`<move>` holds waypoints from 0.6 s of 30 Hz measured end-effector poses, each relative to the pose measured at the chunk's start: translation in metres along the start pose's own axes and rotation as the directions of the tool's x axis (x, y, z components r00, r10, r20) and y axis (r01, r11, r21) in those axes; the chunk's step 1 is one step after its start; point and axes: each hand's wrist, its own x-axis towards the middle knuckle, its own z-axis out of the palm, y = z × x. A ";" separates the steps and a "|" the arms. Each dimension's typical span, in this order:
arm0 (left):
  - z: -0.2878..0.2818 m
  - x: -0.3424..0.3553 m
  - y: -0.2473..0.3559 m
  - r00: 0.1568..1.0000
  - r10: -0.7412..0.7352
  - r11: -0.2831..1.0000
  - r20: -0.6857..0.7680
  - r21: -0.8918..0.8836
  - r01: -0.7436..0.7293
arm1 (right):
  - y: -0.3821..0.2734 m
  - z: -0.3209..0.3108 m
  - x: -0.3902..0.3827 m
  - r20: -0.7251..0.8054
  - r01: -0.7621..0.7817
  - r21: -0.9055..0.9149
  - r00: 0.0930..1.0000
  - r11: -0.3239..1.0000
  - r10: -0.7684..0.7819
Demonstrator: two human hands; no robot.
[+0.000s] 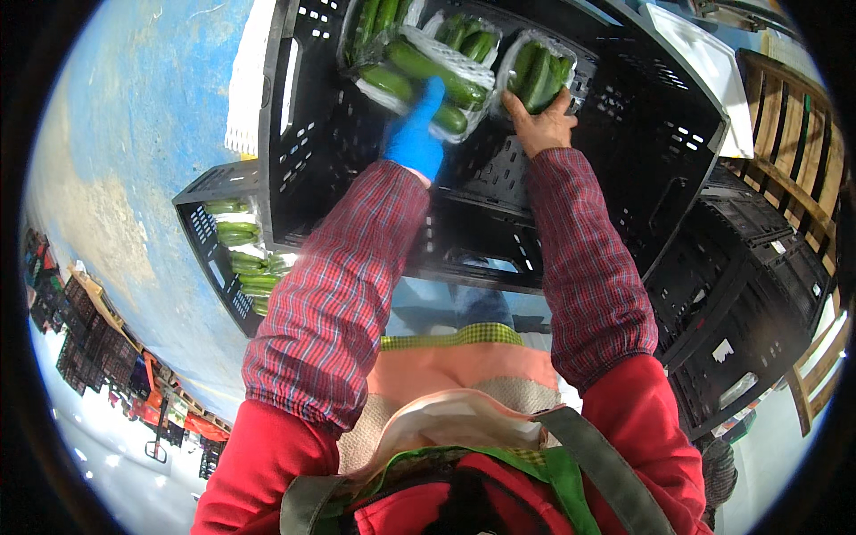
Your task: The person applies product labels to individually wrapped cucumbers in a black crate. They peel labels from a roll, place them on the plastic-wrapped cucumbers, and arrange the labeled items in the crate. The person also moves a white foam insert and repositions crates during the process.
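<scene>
My left hand, in a blue glove, grips the near side of a film-wrapped pack of cucumbers, which is tilted; one digit lies over the film and the other fingers are hidden. My bare right hand holds the near end of another pack of cucumbers, with its thumb and fingers on either side. Both packs are within a large black plastic crate. Behind the left-hand pack are further wrapped cucumbers, partly covered by it.
Left of the big crate, a lower black crate holds several cucumber packs. Stacked black crates stand at the right beside wooden slatted pallets. A blue, worn surface stretches along the left.
</scene>
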 end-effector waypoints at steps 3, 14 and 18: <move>0.004 0.014 0.000 0.989 -0.069 0.985 0.127 -0.148 0.088 | -0.007 0.018 0.011 -0.052 0.053 0.162 0.998 0.985 -0.045; -0.053 -0.042 0.093 0.947 -0.279 0.656 0.159 0.752 0.067 | 0.014 -0.010 -0.072 0.387 0.001 0.646 0.861 0.763 -0.328; -0.075 -0.034 0.097 0.926 -0.376 0.372 0.035 0.921 0.116 | -0.040 0.055 -0.100 0.630 -0.294 0.715 0.664 0.634 -0.403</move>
